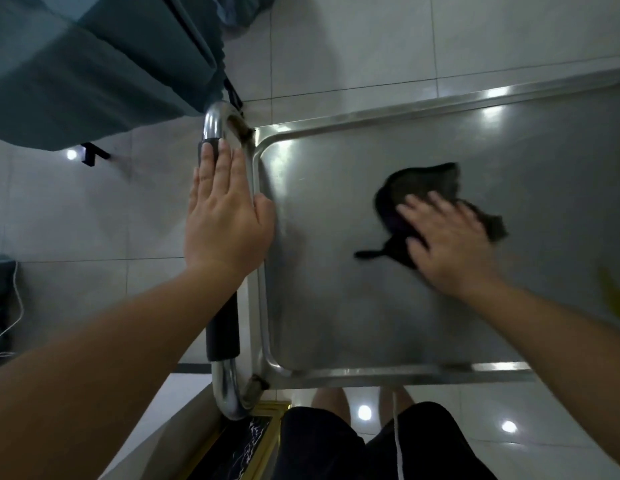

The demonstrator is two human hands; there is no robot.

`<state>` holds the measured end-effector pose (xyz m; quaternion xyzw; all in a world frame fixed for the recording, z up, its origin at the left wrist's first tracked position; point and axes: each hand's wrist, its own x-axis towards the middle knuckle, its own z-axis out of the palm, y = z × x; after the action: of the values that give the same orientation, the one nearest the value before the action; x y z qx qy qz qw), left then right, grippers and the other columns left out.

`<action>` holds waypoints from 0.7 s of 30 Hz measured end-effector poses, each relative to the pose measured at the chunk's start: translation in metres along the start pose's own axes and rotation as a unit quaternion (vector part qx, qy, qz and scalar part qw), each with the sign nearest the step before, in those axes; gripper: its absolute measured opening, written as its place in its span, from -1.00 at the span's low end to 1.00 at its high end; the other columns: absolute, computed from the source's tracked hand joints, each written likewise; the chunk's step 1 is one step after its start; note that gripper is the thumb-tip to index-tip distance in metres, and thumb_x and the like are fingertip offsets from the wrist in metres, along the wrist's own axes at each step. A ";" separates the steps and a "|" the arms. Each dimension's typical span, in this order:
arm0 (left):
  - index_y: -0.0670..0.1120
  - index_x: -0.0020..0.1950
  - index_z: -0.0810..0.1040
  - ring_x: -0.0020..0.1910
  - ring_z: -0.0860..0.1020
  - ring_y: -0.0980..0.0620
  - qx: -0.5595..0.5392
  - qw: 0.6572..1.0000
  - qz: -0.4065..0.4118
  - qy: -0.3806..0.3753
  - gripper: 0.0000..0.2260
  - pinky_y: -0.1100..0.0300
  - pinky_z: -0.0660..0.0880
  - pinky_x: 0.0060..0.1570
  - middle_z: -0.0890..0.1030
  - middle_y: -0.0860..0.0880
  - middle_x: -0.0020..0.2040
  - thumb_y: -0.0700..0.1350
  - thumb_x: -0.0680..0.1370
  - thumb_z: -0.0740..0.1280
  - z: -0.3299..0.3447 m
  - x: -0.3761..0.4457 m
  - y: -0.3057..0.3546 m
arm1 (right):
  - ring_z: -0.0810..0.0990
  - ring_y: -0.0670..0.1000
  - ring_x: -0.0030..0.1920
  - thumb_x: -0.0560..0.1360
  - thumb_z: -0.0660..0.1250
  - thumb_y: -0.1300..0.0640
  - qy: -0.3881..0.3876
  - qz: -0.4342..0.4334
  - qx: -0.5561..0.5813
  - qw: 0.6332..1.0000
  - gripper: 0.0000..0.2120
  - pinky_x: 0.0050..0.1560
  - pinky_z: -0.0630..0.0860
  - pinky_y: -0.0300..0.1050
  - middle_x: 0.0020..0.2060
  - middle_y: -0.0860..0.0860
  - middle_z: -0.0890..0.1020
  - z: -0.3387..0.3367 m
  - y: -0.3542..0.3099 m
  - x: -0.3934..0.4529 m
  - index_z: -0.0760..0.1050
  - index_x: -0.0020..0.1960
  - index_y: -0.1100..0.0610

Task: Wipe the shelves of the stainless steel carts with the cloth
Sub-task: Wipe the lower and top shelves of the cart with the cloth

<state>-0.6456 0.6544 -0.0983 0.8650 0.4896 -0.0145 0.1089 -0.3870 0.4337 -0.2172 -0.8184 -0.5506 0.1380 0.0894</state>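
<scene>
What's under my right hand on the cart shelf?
A dark cloth lies under the right hand, pressed flat onto the steel top shelf. Its edges stick out past the fingers; the part beneath the palm is covered.

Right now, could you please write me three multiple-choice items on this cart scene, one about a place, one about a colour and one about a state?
1. Where does the cloth lie?
A. on the top shelf of the cart
B. on the floor
C. over the handle

2. What colour is the handle's grip?
A. white
B. black
C. yellow

3. How is the left hand held?
A. as a fist
B. pinching the cloth
C. flat, fingers straight, on the handle

Answers: 1 A, the cloth lies on the steel shelf under the right hand; 2 B, the sleeve on the chrome tube is black; 3 C, the straight fingers lie along the grip.
</scene>
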 end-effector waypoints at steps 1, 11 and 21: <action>-0.09 0.75 -0.05 0.70 -0.24 0.06 0.000 1.000 0.001 -0.001 -0.38 0.05 -0.23 0.64 -0.11 -0.05 0.75 0.09 0.72 -0.01 -0.001 0.000 0.001 | 0.31 0.12 0.60 0.58 0.13 -0.13 0.023 0.101 0.011 0.995 -0.41 0.56 0.16 0.21 0.59 -0.05 0.40 -0.009 0.024 -0.007 0.37 0.60 -0.08; -0.10 0.75 -0.06 0.71 -0.23 0.04 -0.003 1.000 0.006 0.002 -0.37 0.06 -0.24 0.64 -0.11 -0.06 0.75 0.10 0.72 0.01 -0.001 0.001 0.001 | 0.18 0.12 0.65 0.58 0.15 -0.07 0.116 0.440 0.118 0.882 -0.39 0.58 0.06 0.27 0.64 -0.07 0.30 0.019 -0.097 0.014 0.33 0.63 -0.02; -0.11 0.75 -0.03 0.71 -0.19 -0.01 0.010 1.000 0.006 0.008 -0.36 0.04 -0.23 0.64 -0.08 -0.09 0.75 0.10 0.72 0.02 0.000 0.001 0.003 | 0.22 0.07 0.63 0.64 0.24 -0.08 -0.121 -0.275 0.071 0.951 -0.51 0.63 0.09 0.25 0.55 -0.07 0.43 0.068 -0.232 -0.013 0.45 0.53 0.02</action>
<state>-0.6431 0.6537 -0.0977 0.8693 0.4846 -0.0121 0.0967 -0.6172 0.5088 -0.2108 -0.6037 -0.7501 0.2444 0.1148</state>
